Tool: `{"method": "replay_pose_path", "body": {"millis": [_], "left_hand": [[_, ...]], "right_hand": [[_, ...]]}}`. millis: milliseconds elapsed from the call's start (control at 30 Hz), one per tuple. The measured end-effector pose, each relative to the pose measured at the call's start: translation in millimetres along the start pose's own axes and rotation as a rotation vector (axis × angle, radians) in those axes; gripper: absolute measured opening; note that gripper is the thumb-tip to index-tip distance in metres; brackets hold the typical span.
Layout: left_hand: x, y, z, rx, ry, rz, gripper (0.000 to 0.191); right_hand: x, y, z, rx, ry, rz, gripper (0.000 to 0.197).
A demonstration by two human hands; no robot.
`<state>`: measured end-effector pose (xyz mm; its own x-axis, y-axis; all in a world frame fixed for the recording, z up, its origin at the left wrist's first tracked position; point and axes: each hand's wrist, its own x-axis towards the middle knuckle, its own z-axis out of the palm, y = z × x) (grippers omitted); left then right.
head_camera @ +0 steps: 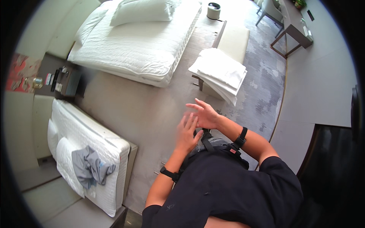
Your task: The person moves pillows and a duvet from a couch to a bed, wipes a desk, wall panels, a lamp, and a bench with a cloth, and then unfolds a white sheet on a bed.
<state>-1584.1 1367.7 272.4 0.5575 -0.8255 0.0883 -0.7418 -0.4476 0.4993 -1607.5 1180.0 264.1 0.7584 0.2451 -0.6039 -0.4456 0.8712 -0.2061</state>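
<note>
My left hand [188, 132] and my right hand [206, 115] are raised close together in front of my waist, fingers spread, neither holding anything. Whether they touch is not plain; the left fingers are blurred. Beyond them, folded white linens [219, 68] lie stacked on the near end of a cream upholstered bench [235, 37]. At upper left is a bed with a white quilted mattress [137, 48] and a white pillow [142, 11]. A second white mattress [94, 128] is at lower left, with crumpled grey cloth [91, 166] on it.
Between the beds stands a dark nightstand [70, 82] with small items. A round bin [214, 11] is past the bench. At upper right are a grey chair [269, 11] and a desk [299, 28] along the wall. Metal legs stick out near my left forearm.
</note>
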Motion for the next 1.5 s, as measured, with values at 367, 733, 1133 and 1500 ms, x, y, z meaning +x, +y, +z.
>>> {"method": "replay_pose_path", "body": {"millis": [367,733,1133,1500], "left_hand": [[109.4,-155.0,15.2,-0.264,-0.372,-0.077,0.033],[106.0,-191.4,19.5,-0.393,-0.426,-0.976,0.027],[143.7,-153.2,47.2,-0.479,-0.619,-1.269,0.026],[247.1,-160.1,79.4,-0.482,-0.554,-1.149,0.022]], "right_hand": [[40.1,-157.5,-133.1,-0.537,0.730,-0.379,0.029],[148.2,-302.2,-416.0,-1.399,1.056,-0.122,0.036],[247.3,-445.0,-476.0,-1.544,1.057,-0.093,0.029],[217.4,-431.4,-448.1,-1.783,0.915,-0.434,0.013]]}}
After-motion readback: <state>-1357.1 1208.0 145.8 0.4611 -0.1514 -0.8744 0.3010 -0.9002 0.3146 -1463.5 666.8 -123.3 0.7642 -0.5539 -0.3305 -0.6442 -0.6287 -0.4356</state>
